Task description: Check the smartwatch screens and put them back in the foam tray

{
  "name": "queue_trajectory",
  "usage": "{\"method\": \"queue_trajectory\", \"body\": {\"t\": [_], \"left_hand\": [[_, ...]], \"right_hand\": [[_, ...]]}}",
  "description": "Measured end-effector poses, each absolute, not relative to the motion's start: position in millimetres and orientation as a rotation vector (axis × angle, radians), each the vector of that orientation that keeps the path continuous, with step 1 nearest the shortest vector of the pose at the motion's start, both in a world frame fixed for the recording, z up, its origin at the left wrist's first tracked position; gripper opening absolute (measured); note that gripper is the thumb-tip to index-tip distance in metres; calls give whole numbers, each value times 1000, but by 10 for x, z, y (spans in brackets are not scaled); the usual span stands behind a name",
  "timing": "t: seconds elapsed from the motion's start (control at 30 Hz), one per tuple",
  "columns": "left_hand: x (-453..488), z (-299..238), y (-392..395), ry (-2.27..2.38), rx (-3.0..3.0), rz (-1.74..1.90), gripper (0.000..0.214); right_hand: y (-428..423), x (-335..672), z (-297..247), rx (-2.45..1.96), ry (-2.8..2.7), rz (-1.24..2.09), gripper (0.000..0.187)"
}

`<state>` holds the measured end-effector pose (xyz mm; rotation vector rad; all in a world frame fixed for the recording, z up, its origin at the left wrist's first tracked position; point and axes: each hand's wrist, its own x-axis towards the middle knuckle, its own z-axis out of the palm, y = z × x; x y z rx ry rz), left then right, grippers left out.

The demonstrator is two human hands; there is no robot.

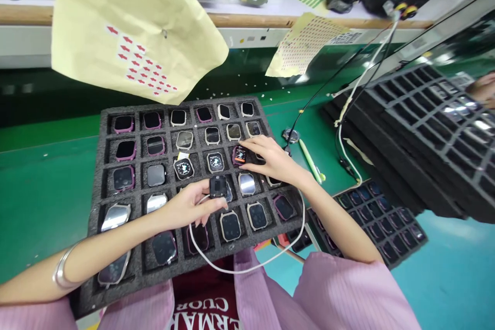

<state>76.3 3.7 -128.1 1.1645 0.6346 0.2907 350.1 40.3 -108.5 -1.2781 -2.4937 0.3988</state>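
Note:
A grey foam tray (96, 216) with square pockets holds several smartwatch bodies without straps. My left hand (193, 202) pinches a small black square block (218, 186) on a white cable (247, 271) above the tray's middle. With thumb and fingers on its sides, my right hand (268, 157) grips a purple smartwatch (238, 154) in its pocket; its screen is lit. Two silver-cased watches nearby, one at the centre (215, 162) and one to its left (183, 168), also show lit dials. The remaining visible screens look dark or reflective.
A yellow sheet with red arrows (139, 36) hangs from the shelf edge. Right of the tray lie a green pen (309, 160) and a round watch (291, 135). Stacked black trays (417, 129) stand at the right, with another filled tray (379, 221) lower down.

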Motion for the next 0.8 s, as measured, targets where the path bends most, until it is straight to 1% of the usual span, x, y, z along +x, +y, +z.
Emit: {"method": "queue_trajectory", "body": {"t": [0.13, 0.23, 0.33, 0.5, 0.57, 0.63, 0.7, 0.8], "left_hand": [[789, -1309, 6, 555, 1045, 304, 27], [809, -1321, -11, 536, 970, 292, 30], [813, -1329, -9, 525, 930, 318, 31], [808, -1320, 1, 539, 896, 340, 34], [817, -1318, -1, 538, 892, 343, 34], [830, -1322, -4, 522, 899, 352, 34], [838, -1326, -8, 500, 905, 380, 34], [834, -1327, -14, 503, 900, 432, 34]], "right_hand": [[380, 3683, -905, -1472, -2568, 311, 28], [409, 3753, -929, -1635, -2624, 336, 34], [454, 3788, -1047, -1682, -2572, 334, 38], [350, 3749, -1012, -1606, -2356, 362, 40], [199, 3609, -913, -1499, -2214, 396, 42], [20, 3389, -845, -1336, -2134, 516, 43], [-130, 3139, -853, -1212, -2186, 611, 44], [-223, 2856, -990, -1156, -2329, 582, 43]]}}
